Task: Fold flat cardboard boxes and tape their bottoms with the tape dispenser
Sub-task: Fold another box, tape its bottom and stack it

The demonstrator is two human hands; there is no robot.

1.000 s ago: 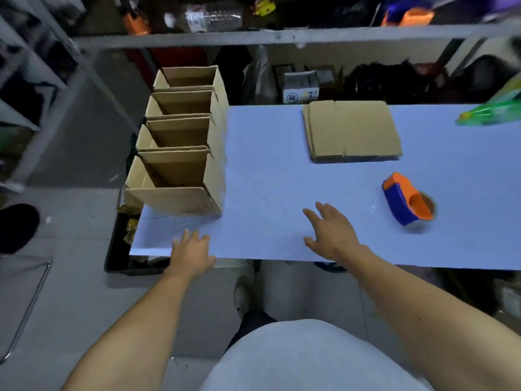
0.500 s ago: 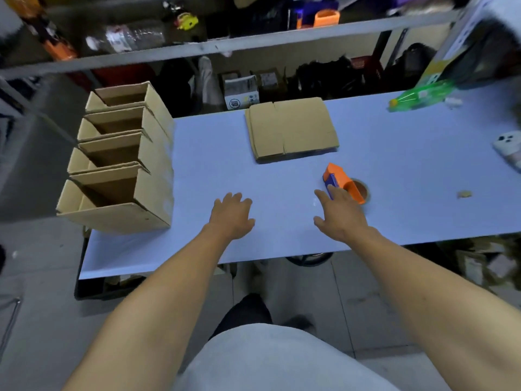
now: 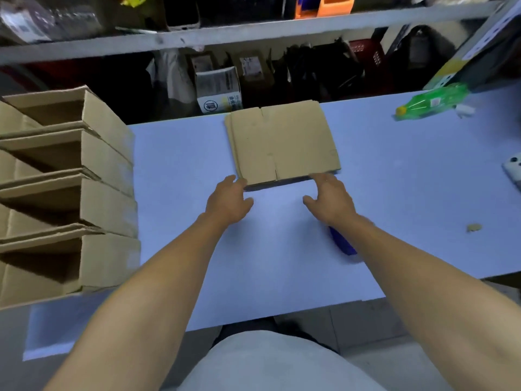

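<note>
**Head view: both hands at the near edge of the flat cardboard stack**

Four folded boxes (image 3: 84,193) stand in a row along the table's (image 3: 174,263) left end, open sides facing left. The left hand (image 3: 228,201), fingers relaxed, touches the near left corner of the flat cardboard stack (image 3: 282,142). The right hand (image 3: 328,198), fingers loosely extended, reaches the stack's near right edge. Under the right forearm, the blue tape dispenser (image 3: 342,245) shows only partly. Far right lie a green bottle (image 3: 431,101) and a white phone (image 3: 513,170).
</note>
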